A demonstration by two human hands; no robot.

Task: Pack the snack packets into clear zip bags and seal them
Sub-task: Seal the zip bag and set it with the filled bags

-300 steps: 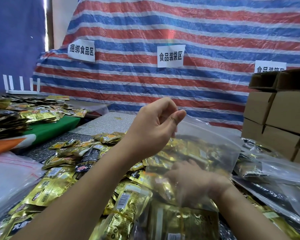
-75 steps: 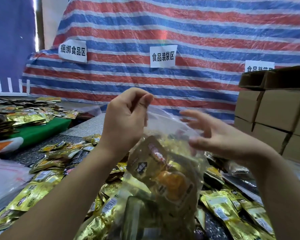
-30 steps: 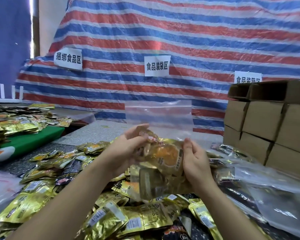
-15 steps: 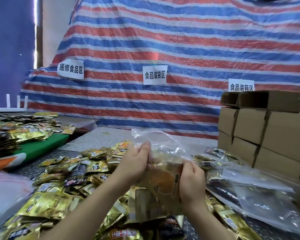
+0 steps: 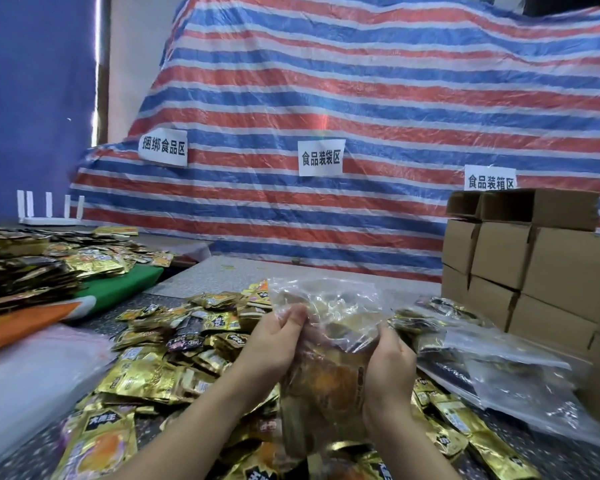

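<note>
Head view: the clear zip bag (image 5: 329, 344) stands upright in front of the person, held between both hands over the heap of loose snack packets (image 5: 174, 362).
Bag contents: gold and orange packets fill its lower half; the empty upper part is crumpled and bunched, and its mouth looks not yet sealed, though the zip strip is hard to make out.
Left hand (image 5: 274, 344): on the left side of the bag, its grip clamped on the plastic, thumb pressing the film against the curled fingers, probably to gather the slack top.
Right hand (image 5: 388, 365): on the right side of the bag, fingers wrapped round its flank, grip closed on it, likely steadying the load so that the packets settle downward.
Step, as judged: squeezing air out and bringing the mouth together before the zip is pressed shut.
Left of the bag: loose packets spread over the table (image 5: 222, 275); further left, another stack of packets (image 5: 25, 268) lies on a green mat.
Right of the bag: filled clear bags (image 5: 513, 379) lie flat, and beyond them stand stacked cardboard boxes (image 5: 534, 265).
Behind the bag: a striped tarpaulin (image 5: 361, 98) with paper signs.
</note>
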